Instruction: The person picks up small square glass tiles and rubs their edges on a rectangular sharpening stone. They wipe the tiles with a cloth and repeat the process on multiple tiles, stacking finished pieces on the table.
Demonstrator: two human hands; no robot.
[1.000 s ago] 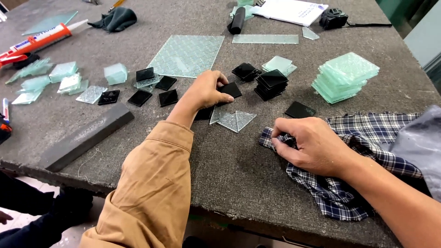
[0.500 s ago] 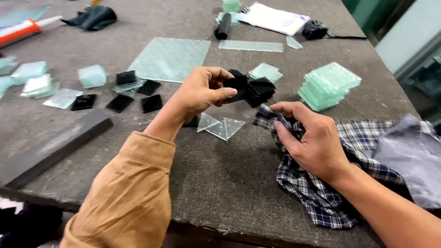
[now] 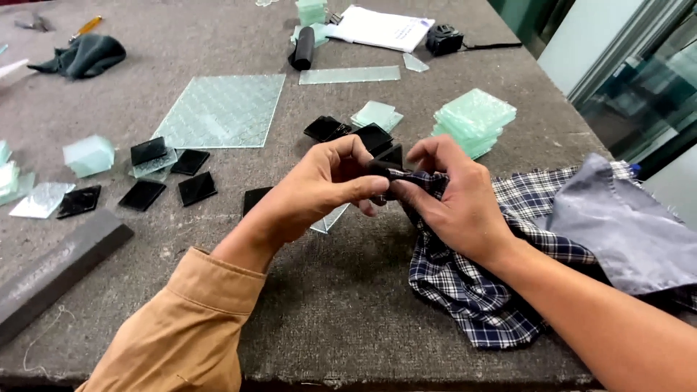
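A grey felt-covered bench [image 3: 341,305] is filling the frame, glass pieces sorted in groups across it. At centre, the left hand [image 3: 327,185] is pinching a small black tile [image 3: 379,169] while the right hand [image 3: 454,199] is pressing the plaid cloth [image 3: 465,290] around it, seemingly to wipe it. A stack of green glass squares [image 3: 473,120] is lying upper right.

A large sheet of patterned glass [image 3: 221,110] lies flat on the grey table [image 3: 348,305], with a narrow glass strip [image 3: 349,75] beyond it and a black cylinder [image 3: 303,48] just beside that strip. To one side sits a stack of pale green glass squares [image 3: 474,120]. Loose black tiles [image 3: 168,174] lie scattered near a dark bar [image 3: 54,272] — well apart from a crumpled dark rag [image 3: 81,55] and a white booklet [image 3: 379,27].
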